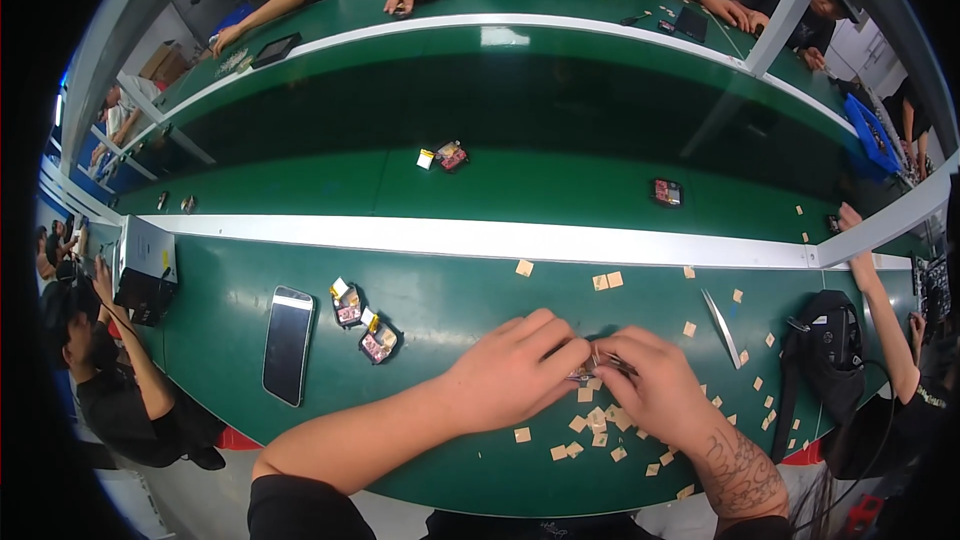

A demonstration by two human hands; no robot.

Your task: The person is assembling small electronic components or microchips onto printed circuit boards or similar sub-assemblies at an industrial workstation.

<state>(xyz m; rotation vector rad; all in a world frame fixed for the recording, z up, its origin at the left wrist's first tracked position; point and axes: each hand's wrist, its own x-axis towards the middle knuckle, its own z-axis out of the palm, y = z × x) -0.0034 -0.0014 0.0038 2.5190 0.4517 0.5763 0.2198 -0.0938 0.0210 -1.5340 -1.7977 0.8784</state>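
Observation:
My left hand (525,365) and my right hand (645,380) meet over the green table, both with bent, closed fingers. Between them is a small electronic unit (583,375), mostly hidden by the fingertips; my left hand grips it. A slim dark piece (616,363) shows in my right hand's pinch, its kind unclear. Many small tan square stickers (598,420) lie scattered under and around my right hand. To the left of my left hand sit two open black housings with red circuit boards, a farther one (348,305) and a nearer one (380,342). Silver tweezers (722,328) rest at the right.
A phone (289,345) lies at the left, a black bag (828,350) at the right. Beyond the white rail (480,237), a green surface carries more units (666,192). Grey frame posts rise at both sides. A co-worker's arm (870,290) reaches in at the right.

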